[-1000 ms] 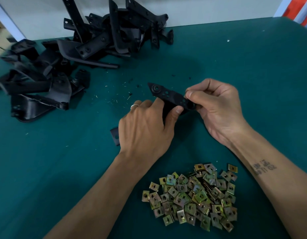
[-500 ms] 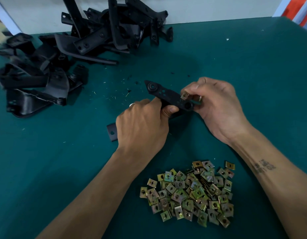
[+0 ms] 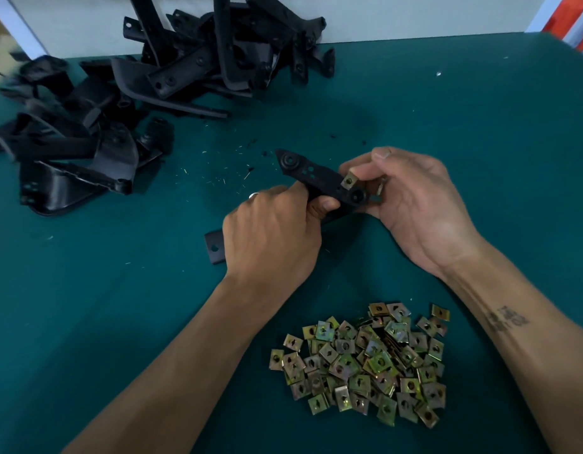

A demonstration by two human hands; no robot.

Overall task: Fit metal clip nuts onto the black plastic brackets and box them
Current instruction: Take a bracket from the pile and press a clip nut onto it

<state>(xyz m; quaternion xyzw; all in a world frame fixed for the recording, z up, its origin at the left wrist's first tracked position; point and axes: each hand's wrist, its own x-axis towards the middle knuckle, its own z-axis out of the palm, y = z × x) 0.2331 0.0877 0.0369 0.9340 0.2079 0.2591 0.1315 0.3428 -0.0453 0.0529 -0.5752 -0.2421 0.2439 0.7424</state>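
My left hand (image 3: 270,237) grips a black plastic bracket (image 3: 313,176) around its middle, just above the green table. One end of the bracket sticks out to the left of that hand. My right hand (image 3: 411,198) pinches a brass-coloured clip nut (image 3: 349,181) against the bracket's right end, beside a round hole. A second metal piece shows between the right fingers, partly hidden. A heap of loose clip nuts (image 3: 365,362) lies on the table in front of me, between my forearms.
A big pile of black brackets (image 3: 146,93) fills the far left of the green table (image 3: 480,142), up against a white wall. Small black and pale shavings are scattered beside the pile. No box is in view.
The bracket and both hands have lifted slightly and shifted up in view. My right fingers have opened back from the bracket's end, so the clip nut now shows on it.
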